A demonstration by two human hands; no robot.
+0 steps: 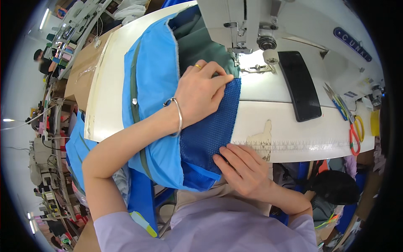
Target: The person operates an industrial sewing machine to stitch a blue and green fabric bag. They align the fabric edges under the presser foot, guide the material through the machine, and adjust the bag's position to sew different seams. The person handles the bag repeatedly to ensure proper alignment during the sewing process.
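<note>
My left hand is closed on the fabric just below the presser foot, thumb and fingertips at the seam where dark green fabric meets dark blue mesh. These belong to a light blue fabric piece with a long zipper, spread over the sewing table. My right hand has its fingers stretched and slightly apart on the lower right edge of the mesh; its thumb is not clearly visible. The sewing machine stands over the work; its needle tip is too small to make out.
A black phone and scissors lie right of the work on the white table, with a printed ruler along its front. Cardboard and more blue pieces are at left. A person is in the far left background.
</note>
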